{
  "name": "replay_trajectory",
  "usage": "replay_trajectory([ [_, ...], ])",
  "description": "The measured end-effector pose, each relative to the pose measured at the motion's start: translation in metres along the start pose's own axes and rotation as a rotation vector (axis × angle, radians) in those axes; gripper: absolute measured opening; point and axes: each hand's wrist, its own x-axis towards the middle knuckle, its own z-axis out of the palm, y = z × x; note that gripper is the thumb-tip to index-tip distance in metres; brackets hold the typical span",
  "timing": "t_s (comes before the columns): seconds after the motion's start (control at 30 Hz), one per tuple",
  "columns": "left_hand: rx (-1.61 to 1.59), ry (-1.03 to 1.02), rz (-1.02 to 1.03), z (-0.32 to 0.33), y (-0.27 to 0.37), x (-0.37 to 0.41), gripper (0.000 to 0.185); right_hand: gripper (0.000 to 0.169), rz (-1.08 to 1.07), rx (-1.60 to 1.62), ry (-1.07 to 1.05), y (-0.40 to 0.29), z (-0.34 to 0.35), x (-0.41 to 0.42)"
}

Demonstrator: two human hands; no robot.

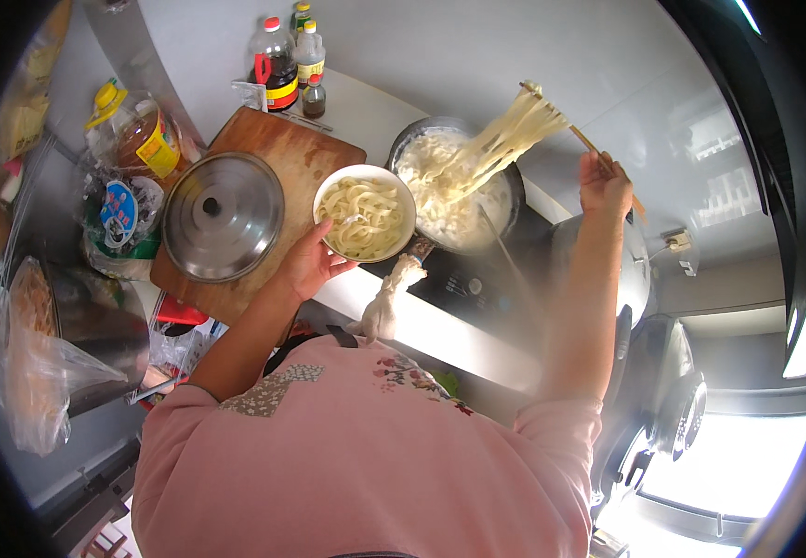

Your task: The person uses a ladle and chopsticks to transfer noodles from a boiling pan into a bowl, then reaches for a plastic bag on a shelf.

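My left hand (316, 265) holds a white bowl (411, 224) by its lower left side, with wide flat noodles (361, 216) inside. The bowl is close against the left rim of a dark pan (520, 199) full of noodles in whitish, foaming liquid. Up at the right, my right hand (605, 185) grips wooden chopsticks (584, 139). A long bundle of noodles (514, 132) hangs from the chopsticks down into the pan. A thin metal utensil handle (504, 244) leans out over the pan's lower right rim. A pale cloth (389, 296) lies by the pan's handle.
A metal lid (242, 216) rests on a wooden cutting board (333, 143) left of the bowl. Sauce bottles (281, 66) stand behind the board, a large oil bottle (148, 143) to its left. The pan is on a black cooktop (438, 279); a large rounded appliance (636, 268) stands at right.
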Motion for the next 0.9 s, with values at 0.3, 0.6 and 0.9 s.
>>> replay_trajectory([
  [0.3,0.009,0.029,-0.033,0.003,-0.003,-0.003,0.044,0.026,0.016,-0.046,0.043,0.011,-0.012,-0.005],
  [0.6,0.018,0.040,-0.062,-0.009,-0.005,0.002,0.041,0.024,0.023,0.010,0.038,0.008,-0.023,0.000],
  [0.9,0.119,0.062,-0.091,0.038,-0.002,0.037,0.050,0.023,-0.170,0.068,-0.091,-0.070,0.039,-0.002],
])
